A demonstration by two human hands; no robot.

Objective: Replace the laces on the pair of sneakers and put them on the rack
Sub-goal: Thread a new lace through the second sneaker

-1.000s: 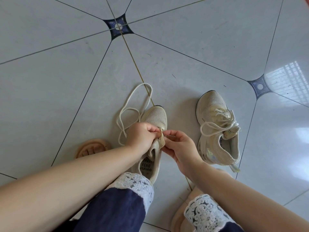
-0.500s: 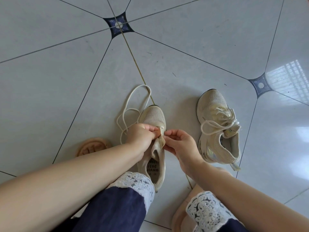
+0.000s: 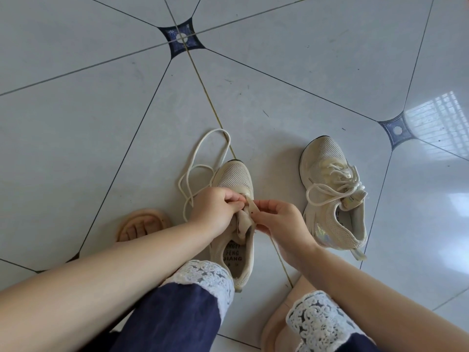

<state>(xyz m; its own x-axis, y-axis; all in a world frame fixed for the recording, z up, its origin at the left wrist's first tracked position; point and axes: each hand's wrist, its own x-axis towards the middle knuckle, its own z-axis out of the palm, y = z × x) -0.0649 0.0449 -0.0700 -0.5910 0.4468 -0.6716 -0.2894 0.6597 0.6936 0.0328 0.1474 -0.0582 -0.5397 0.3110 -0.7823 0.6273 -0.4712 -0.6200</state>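
Note:
A beige mesh sneaker [image 3: 234,175] stands on the tiled floor in front of me, toe pointing away. My left hand [image 3: 215,209] grips its eyelet flap and tongue from the left. My right hand [image 3: 281,217] pinches the right eyelet flap at a hole. A cream lace [image 3: 203,158] lies in loose loops on the floor left of the toe and runs under my left hand. The second sneaker [image 3: 332,194] lies to the right, laced, with a loose bow on top. No rack is in view.
My left foot in a tan sandal [image 3: 142,224] rests on the floor left of the sneaker. My knees in navy trousers with white lace cuffs [image 3: 203,278] fill the bottom. Grey tiles [image 3: 76,135] with dark corner insets spread all around.
My hands have stayed at the eyelet flaps with only small finger shifts. The right hand now pinches the flap slightly higher. The lace loops and the second sneaker have not moved.

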